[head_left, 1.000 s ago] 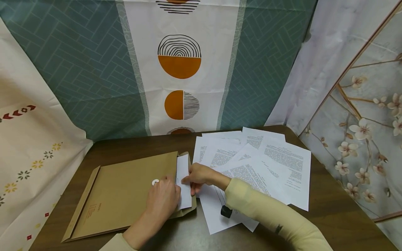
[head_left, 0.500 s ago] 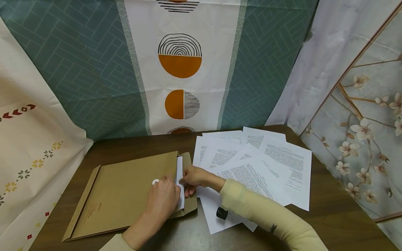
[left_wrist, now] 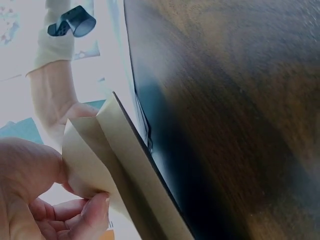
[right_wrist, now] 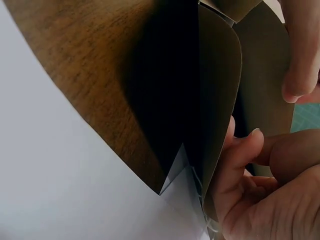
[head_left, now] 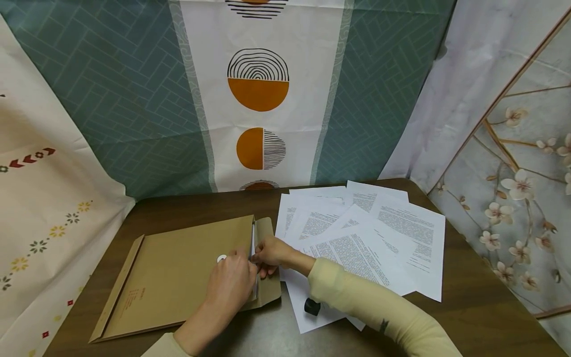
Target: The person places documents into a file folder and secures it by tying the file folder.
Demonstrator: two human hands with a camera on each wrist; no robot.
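The bench [head_left: 477, 310] is of dark brown wood, with visible grain and some shine at the near side; on its left part lies a tan envelope [head_left: 178, 272], slightly slanted; on its right part lie white printed sheets [head_left: 357, 253], overlapping one another.

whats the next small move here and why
Probably the right hand should nudge the white paper fully inside the brown envelope: only a thin strip shows at the opening, the right fingertips are beside it, the flap lies open, and the left hand grips the opening's edge.
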